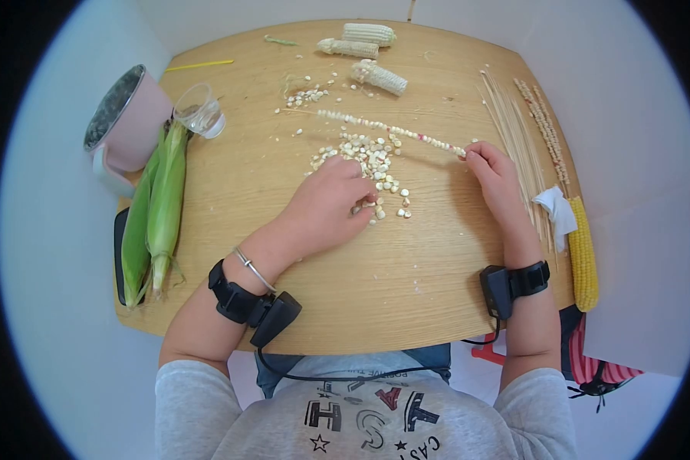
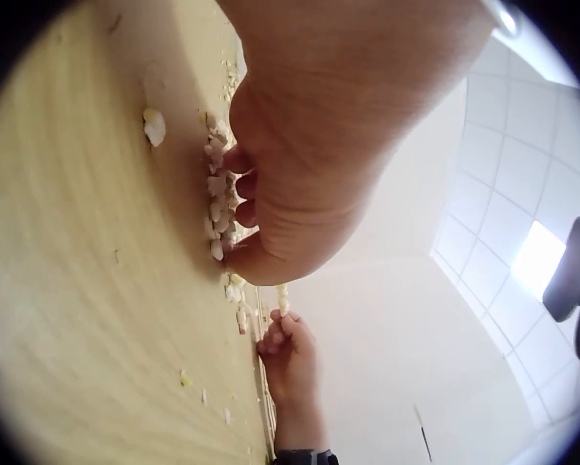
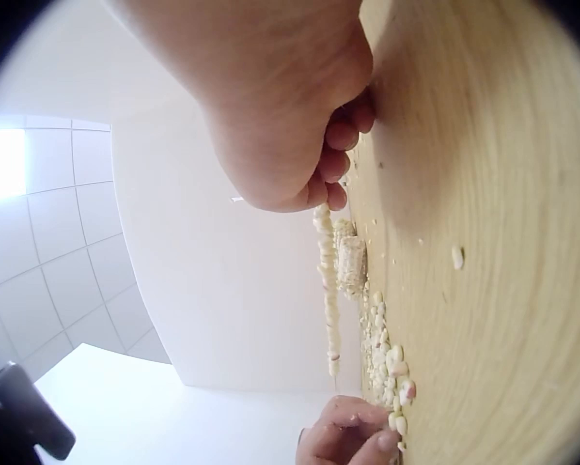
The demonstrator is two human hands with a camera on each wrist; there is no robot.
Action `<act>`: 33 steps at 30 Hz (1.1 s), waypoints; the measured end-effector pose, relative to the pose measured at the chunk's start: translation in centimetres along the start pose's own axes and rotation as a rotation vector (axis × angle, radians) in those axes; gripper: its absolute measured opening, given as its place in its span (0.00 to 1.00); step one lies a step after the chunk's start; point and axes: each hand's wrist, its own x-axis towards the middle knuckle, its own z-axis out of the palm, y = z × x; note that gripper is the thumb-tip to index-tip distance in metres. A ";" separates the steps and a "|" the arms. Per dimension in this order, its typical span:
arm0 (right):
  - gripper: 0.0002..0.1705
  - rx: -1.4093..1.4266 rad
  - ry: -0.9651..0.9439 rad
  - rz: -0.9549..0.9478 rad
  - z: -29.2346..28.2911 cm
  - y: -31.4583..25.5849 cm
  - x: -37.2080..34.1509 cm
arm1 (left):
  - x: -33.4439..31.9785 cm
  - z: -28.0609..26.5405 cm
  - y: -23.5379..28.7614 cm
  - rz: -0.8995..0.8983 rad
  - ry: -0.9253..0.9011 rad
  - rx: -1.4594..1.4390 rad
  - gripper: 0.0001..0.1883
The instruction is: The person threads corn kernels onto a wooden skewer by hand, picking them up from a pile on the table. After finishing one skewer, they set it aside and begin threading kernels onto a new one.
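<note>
Corn kernels lie in a loose pile [image 1: 372, 157] at mid-table. Over the pile's near left side is my left hand [image 1: 333, 201], its fingers bent down among the kernels [image 2: 217, 208]; whether a kernel is between the fingertips cannot be told. My right hand [image 1: 494, 178] pinches the right end of a thin stick threaded with kernels [image 1: 406, 133], held slantwise above the table, its bare tip pointing left. In the right wrist view the threaded stick [image 3: 329, 291] extends from the pinching fingers of my right hand [image 3: 299, 145].
Stripped cobs [image 1: 379, 78] lie at the back. At the left are husked corn ears [image 1: 166, 199], a clear cup [image 1: 200, 115] and a pink pot [image 1: 130, 123]. Bare sticks [image 1: 514, 130], two threaded sticks [image 1: 546, 130], a tissue [image 1: 557, 212] and a yellow cob [image 1: 583, 257] lie right.
</note>
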 end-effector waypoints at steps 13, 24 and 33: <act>0.10 -0.007 0.019 -0.023 -0.1 0.4 0.1 | 0.2 -2.3 -3.6 -0.622 0.520 -0.970 0.06; 0.09 -0.005 0.063 0.005 -0.4 0.3 0.2 | 0.0 -2.7 -6.6 -0.693 0.715 -1.220 0.10; 0.09 -0.018 0.059 -0.024 -0.5 0.7 0.2 | 0.1 -2.5 -6.6 -0.687 0.731 -1.235 0.10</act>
